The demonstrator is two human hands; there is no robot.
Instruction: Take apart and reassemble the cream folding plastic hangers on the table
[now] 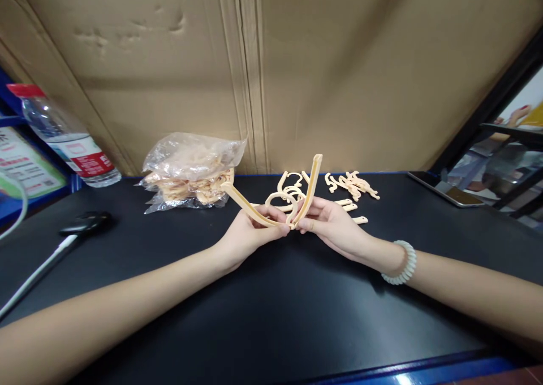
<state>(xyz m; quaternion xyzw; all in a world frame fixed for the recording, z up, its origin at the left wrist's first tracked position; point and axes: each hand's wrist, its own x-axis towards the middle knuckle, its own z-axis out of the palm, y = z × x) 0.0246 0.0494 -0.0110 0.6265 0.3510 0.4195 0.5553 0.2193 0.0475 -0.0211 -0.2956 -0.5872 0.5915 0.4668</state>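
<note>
Both hands meet over the middle of a black table (pixel 271 311). My left hand (pixel 246 235) pinches one arm of a cream plastic hanger (pixel 250 204) that points up and left. My right hand (pixel 328 224), with a pale bead bracelet (pixel 403 263) on its wrist, grips the other arm of the same hanger, which rises nearly upright. The two arms form a V joined between my fingertips, and a hook loop shows just behind them. Several loose cream hooks (pixel 352 184) lie on the table beyond my right hand.
A clear plastic bag (pixel 190 170) of cream parts lies at the back left. A water bottle (pixel 68 139) lies on its side at the far left, near a black and white tool (pixel 80 226). A phone (pixel 445 188) lies at the back right. A cardboard wall (pixel 271 63) stands behind.
</note>
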